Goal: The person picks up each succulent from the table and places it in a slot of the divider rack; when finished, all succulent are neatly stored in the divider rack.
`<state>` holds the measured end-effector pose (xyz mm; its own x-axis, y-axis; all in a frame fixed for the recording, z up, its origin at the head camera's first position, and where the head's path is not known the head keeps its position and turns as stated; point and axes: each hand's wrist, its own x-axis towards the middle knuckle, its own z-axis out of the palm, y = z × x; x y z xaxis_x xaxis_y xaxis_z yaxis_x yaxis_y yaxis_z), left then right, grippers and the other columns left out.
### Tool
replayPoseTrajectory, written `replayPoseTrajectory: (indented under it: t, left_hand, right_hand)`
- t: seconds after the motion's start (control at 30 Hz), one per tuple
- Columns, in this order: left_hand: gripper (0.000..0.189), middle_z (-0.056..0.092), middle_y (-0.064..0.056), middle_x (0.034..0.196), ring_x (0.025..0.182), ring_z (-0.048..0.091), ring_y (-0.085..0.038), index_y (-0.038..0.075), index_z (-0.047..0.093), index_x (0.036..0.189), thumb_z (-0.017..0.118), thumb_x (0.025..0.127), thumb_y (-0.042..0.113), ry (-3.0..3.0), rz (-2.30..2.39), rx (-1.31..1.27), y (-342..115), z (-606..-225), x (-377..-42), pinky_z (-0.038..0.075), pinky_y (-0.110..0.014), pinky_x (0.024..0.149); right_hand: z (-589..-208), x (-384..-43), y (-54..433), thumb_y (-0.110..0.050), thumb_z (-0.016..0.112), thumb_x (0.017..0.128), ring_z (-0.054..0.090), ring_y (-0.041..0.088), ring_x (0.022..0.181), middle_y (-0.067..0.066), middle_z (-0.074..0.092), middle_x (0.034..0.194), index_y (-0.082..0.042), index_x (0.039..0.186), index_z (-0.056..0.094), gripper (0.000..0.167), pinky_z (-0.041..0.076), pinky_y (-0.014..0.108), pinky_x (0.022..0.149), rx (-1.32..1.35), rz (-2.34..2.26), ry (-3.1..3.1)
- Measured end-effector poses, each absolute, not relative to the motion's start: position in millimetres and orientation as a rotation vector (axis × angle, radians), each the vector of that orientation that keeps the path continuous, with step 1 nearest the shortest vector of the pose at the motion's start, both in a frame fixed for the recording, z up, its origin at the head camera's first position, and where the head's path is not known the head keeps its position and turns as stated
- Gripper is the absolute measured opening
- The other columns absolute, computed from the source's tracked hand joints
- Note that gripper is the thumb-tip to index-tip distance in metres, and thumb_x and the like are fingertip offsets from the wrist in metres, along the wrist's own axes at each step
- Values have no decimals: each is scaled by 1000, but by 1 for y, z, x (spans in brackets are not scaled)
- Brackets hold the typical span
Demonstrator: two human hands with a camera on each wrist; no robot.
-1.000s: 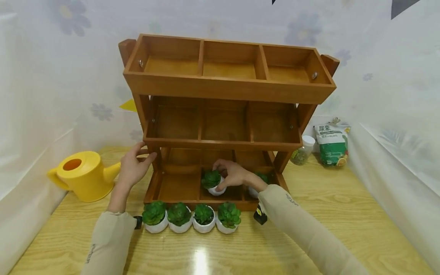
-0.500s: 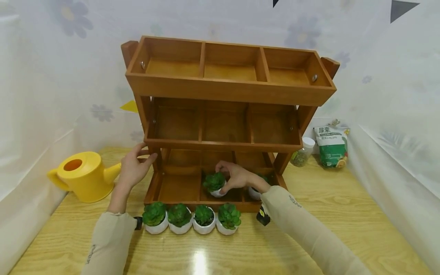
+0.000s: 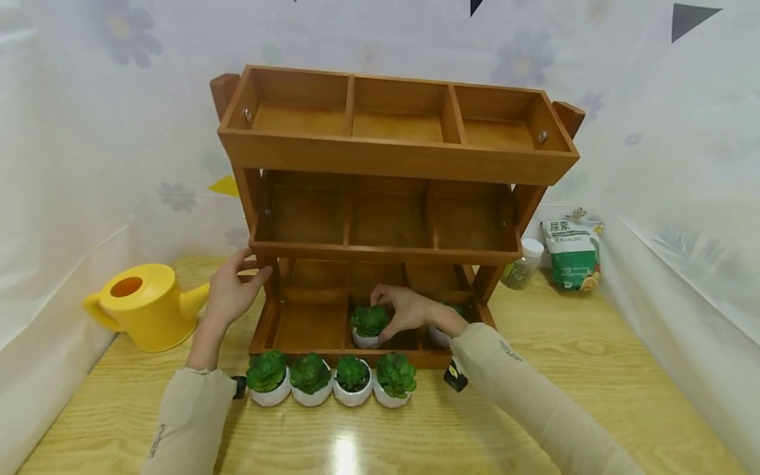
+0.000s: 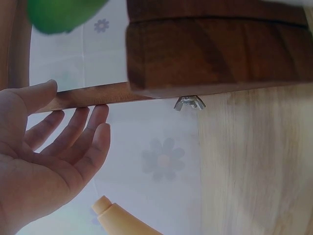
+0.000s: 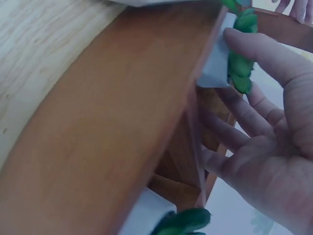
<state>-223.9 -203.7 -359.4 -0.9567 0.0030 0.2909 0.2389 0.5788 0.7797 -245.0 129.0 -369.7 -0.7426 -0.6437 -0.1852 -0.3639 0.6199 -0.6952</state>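
In the head view my right hand (image 3: 406,309) holds a potted succulent (image 3: 369,321) with a white pot, in the bottom middle compartment of a wooden three-tier shelf (image 3: 386,254). The right wrist view shows the thumb on the white pot (image 5: 215,61), with the fingers on its far side, partly hidden. A second potted succulent (image 3: 439,335) stands in the bottom right compartment, mostly behind my wrist. With thumb and fingers on opposite sides, my left hand (image 3: 230,287) grips the shelf's left upright (image 4: 93,95). Several potted succulents (image 3: 352,380) line up in front of the shelf.
A yellow watering can (image 3: 148,307) stands left of the shelf, its spout near my left wrist. At the back right are a lidded jar (image 3: 522,265) and a green-and-white bag (image 3: 573,254). White sheeting (image 3: 683,231) encloses the wooden table (image 3: 594,376).
My right hand has lowered the succulent further into the bottom middle compartment, and its pot now sits more upright. The left hand stays on the upright.
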Motion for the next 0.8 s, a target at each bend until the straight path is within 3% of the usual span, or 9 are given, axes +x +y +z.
replayPoseTrajectory:
  t: [0.27, 0.57, 0.8]
  left_hand:
    - [55, 53, -30, 127, 104, 59, -48, 2, 39, 145, 55, 98, 26, -2554, -1326, -201, -207, -362, -222, 50, -58, 85]
    - [55, 54, -30, 127, 103, 60, -48, 1, 40, 144, 56, 98, 27, -2546, -1326, -211, -208, -363, -225, 51, -57, 84]
    - [56, 54, -30, 127, 104, 59, -48, 1, 40, 144, 55, 98, 28, -2548, -1339, -223, -207, -362, -226, 50, -58, 85]
  right_hand:
    - [-358, -243, 138, -8, 81, 74, 61, 26, 100, 13, 61, 113, -1, 120, 53, 55, 53, 33, 82, -821, -935, 2396]
    - [-353, -221, 152, -3, 73, 82, 65, 27, 92, 20, 64, 104, 8, 115, 54, 40, 55, 30, 79, -896, -1227, 2388]
    - [-355, -188, 161, -4, 72, 85, 64, 25, 94, 26, 60, 107, 3, 113, 57, 33, 56, 31, 80, -836, -1471, 2300]
